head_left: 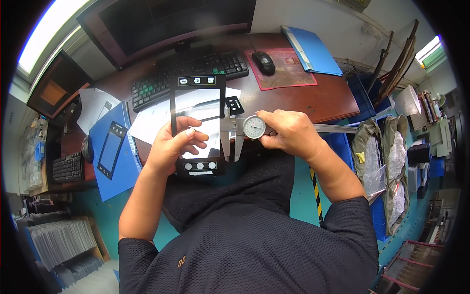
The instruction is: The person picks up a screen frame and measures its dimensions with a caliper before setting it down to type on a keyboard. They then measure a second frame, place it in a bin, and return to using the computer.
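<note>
A black-bordered glass panel (198, 100) with a see-through window and small cut-outs at both ends stands lengthwise in front of me. My left hand (170, 144) is closed on its left side, fingers curled across the window; some of them may be seen through the glass. In my right hand (293, 131) is a dial caliper (254, 127), gripped between thumb and fingers beside its round dial. The caliper's jaws lie at the panel's right edge, and its beam runs off to the right. Whether the jaws touch the panel, I cannot tell.
Beyond my hands are a keyboard (147, 93), a mouse (264, 62) on a red mat and a blue folder (313, 51). Papers lie under the panel. Another black-framed panel (111, 149) rests on a blue binder at left. Blue crates (379, 206) stand at right.
</note>
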The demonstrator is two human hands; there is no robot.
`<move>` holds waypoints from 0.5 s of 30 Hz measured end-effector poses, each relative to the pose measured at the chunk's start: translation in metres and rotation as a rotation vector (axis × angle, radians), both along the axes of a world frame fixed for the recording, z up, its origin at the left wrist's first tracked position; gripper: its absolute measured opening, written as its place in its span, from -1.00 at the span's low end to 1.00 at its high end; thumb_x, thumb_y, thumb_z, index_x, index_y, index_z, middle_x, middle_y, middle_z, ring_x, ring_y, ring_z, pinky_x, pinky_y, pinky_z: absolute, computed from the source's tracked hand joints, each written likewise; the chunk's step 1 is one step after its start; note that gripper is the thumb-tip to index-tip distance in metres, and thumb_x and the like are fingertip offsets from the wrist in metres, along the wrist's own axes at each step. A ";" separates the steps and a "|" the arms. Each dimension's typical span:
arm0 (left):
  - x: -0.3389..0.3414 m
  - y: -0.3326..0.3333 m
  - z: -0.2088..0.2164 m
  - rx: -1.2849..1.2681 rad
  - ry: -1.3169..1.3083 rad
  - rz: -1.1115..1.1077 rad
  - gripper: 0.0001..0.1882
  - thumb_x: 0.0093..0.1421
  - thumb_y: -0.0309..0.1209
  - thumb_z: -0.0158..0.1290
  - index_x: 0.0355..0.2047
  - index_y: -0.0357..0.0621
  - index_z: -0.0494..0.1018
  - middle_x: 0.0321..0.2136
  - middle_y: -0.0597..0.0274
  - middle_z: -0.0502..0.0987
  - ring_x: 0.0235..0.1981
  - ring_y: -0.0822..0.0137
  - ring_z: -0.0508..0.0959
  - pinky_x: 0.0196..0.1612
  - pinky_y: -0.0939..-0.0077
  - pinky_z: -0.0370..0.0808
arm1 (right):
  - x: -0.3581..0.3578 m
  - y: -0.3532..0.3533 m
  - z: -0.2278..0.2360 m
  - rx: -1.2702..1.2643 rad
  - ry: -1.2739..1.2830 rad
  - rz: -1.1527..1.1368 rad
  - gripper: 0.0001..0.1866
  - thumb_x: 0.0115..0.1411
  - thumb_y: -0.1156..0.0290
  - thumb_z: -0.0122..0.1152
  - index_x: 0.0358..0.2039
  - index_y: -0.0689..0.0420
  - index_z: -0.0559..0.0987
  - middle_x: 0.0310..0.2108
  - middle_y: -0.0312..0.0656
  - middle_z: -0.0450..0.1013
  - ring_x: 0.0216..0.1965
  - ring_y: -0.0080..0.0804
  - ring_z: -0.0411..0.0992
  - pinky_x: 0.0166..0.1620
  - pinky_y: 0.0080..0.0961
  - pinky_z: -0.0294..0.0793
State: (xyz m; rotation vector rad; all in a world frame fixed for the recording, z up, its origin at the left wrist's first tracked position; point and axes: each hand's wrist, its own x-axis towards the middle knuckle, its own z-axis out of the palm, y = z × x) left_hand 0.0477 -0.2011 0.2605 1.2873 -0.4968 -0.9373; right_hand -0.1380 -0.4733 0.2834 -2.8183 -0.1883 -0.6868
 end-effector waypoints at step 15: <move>0.001 0.000 -0.001 0.000 -0.013 -0.008 -0.69 0.35 -0.36 0.12 0.04 -0.23 0.46 -0.26 0.04 0.70 -0.30 0.35 0.72 -0.38 0.67 0.58 | 0.000 0.000 -0.001 0.001 -0.012 -0.004 -0.55 -0.03 0.31 0.43 -0.09 0.13 0.60 -0.54 -0.18 0.49 -0.48 -0.24 0.55 -0.37 -0.33 0.59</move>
